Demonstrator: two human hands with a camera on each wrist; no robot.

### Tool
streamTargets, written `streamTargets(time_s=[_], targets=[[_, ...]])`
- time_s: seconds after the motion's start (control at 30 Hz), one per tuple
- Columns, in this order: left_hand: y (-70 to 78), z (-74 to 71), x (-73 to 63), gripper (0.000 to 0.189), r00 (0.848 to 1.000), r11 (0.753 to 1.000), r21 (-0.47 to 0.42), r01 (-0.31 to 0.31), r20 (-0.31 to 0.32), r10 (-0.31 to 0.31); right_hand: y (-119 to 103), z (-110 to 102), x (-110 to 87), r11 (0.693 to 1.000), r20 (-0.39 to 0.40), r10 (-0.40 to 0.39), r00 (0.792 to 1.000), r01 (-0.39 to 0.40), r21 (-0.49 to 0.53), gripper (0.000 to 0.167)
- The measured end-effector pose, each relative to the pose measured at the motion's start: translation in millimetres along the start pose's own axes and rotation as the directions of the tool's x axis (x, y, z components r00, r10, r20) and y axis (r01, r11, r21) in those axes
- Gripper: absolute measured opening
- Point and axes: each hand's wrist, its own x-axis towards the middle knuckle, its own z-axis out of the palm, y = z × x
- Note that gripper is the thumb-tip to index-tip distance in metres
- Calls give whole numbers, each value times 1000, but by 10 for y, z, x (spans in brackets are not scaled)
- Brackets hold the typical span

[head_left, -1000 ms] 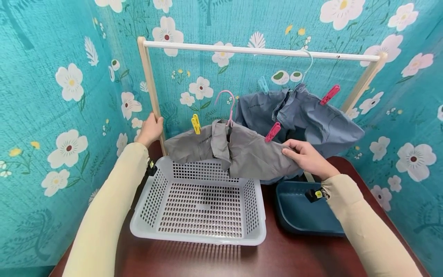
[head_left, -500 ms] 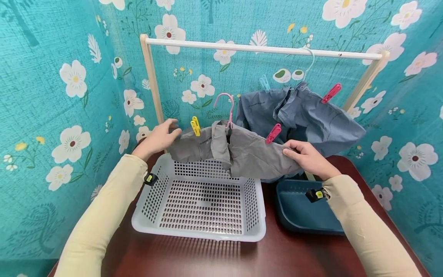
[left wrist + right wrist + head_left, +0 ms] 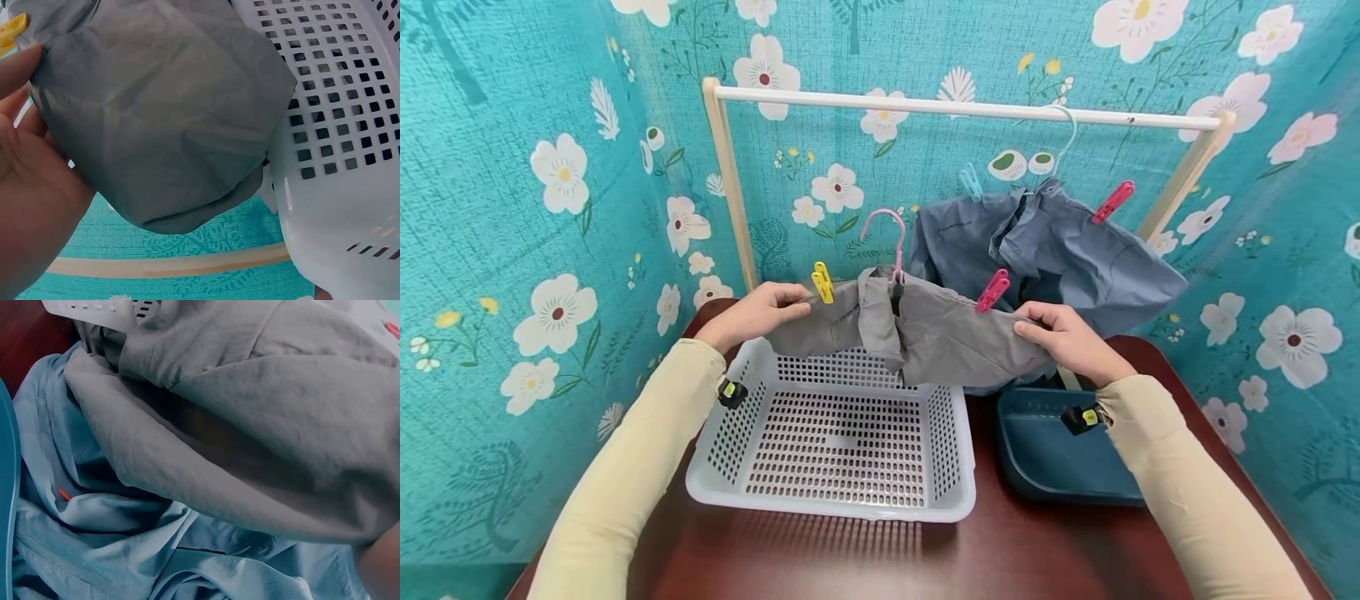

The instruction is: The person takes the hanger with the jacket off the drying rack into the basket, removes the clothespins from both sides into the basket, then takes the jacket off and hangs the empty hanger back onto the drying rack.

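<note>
1. The grey shirt (image 3: 951,337), on a pink hanger (image 3: 901,242), is held above the far rim of the white basket (image 3: 831,515), toward the far edge of the worktop (image 3: 820,567); its hook hangs free below the rack's rail (image 3: 940,106).
2. The left hand (image 3: 760,312) has just left the rack's left post for the shirt's left end, so the shirt now seems steadied from both sides.
3. Left grip: pinching the cloth edge beside the yellow clothespin (image 3: 823,283), thumb in front, fingers behind.
4. The right hand (image 3: 1071,337) pinches the opposite end, beyond the pink clothespin (image 3: 993,292), thumb toward the viewer.
5. Both forearms reach forward from the near corners, angling inward, hands nearly level.
6. Beyond, a blue-grey shirt (image 3: 970,225) hangs from the rail; a dark blue bin (image 3: 1052,458) stands by the worktop's right edge.
</note>
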Motion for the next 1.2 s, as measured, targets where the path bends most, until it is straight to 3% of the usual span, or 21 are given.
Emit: streamTargets(time_s=[0.1,0.27,0.4,0.57,0.63,0.77,0.93,1.2], targets=[[-4,10,0,16,1000,1000,-10,-4,1,4,14,-3,5,1000,2,0,1000,0,-4,15],[-4,20,11,20,998,999,-17,27,-60,-28,-103,15,3,1000,-2,-10,1000,10,-21,14],[-12,30,29,24,996,998,-36,54,-72,-56,-202,44,11,991,-48,-53,997,47,-125,11],[-42,42,32,26,994,996,-55,74,-80,-78,-102,64,61,973,-81,-67,994,48,-224,15],[-35,49,28,25,993,996,-54,77,-83,-81,-84,63,75,981,-88,-54,995,37,-191,22],[-8,63,27,23,995,997,-49,61,-82,-65,-87,49,102,1000,-116,-28,993,27,-14,36],[-15,69,17,23,994,998,-44,53,-94,-56,-134,61,151,982,-137,-40,990,65,177,42],[-45,91,19,25,994,998,-45,53,-94,-57,-222,96,206,981,-170,-60,984,90,170,41]])
